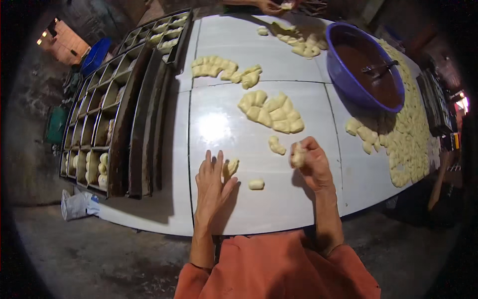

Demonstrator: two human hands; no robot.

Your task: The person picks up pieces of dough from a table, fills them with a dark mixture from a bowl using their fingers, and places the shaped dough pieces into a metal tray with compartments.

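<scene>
My left hand lies low over the white table with its fingers spread. Beside its fingertips is a small piece of dough, partly hidden by the hand. My right hand is raised a little and closed around another lump of dough. Between the two hands rests a short, smooth dough roll. A curved dough piece lies just left of my right hand. Farther up the table is a cluster of joined dough pieces.
Compartmented metal baking pans, some holding dough, stand at the left. A purple basin with brown filling sits at the right, beside a broad spread of dough pieces. More dough lies farther back. Another person's hand holds something at the far edge.
</scene>
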